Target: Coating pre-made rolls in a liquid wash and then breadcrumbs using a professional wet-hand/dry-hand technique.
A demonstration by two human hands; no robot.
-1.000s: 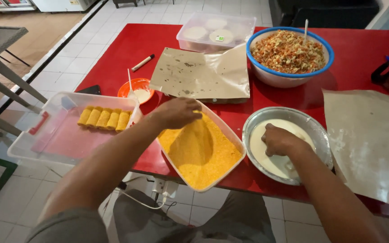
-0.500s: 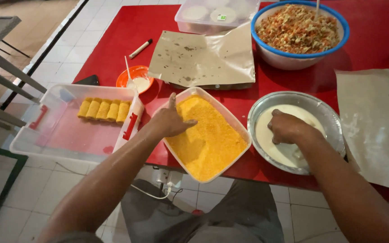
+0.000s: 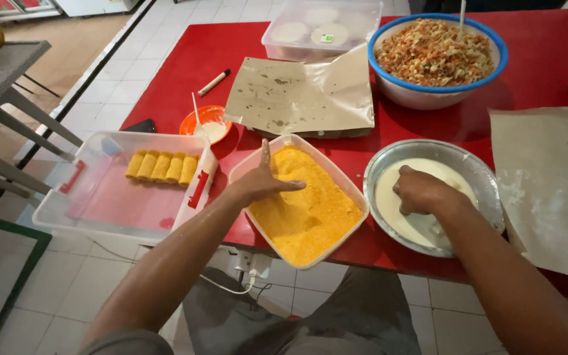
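My left hand (image 3: 264,181) lies flat with fingers spread on the near-left rim of a white tub of yellow breadcrumbs (image 3: 310,220). My right hand (image 3: 423,190) is curled, fingers down in white batter inside a round metal pan (image 3: 478,164); whether it holds anything is hidden. Left of the tub, a clear plastic box (image 3: 93,197) holds several breaded rolls (image 3: 161,167) in a row.
On the red table (image 3: 185,59) stand a blue-rimmed bowl of shredded filling (image 3: 436,56), a lidded clear tub of round wrappers (image 3: 320,29), stained brown paper (image 3: 300,95), a second brown sheet (image 3: 553,184), a small orange bowl with a spoon (image 3: 206,123), a marker (image 3: 213,82). A metal bench (image 3: 1,85) stands left.
My left hand slid from above the crumbs to the tub's left rim and spread flat. My right hand stayed in the batter pan. The camera moved closer.
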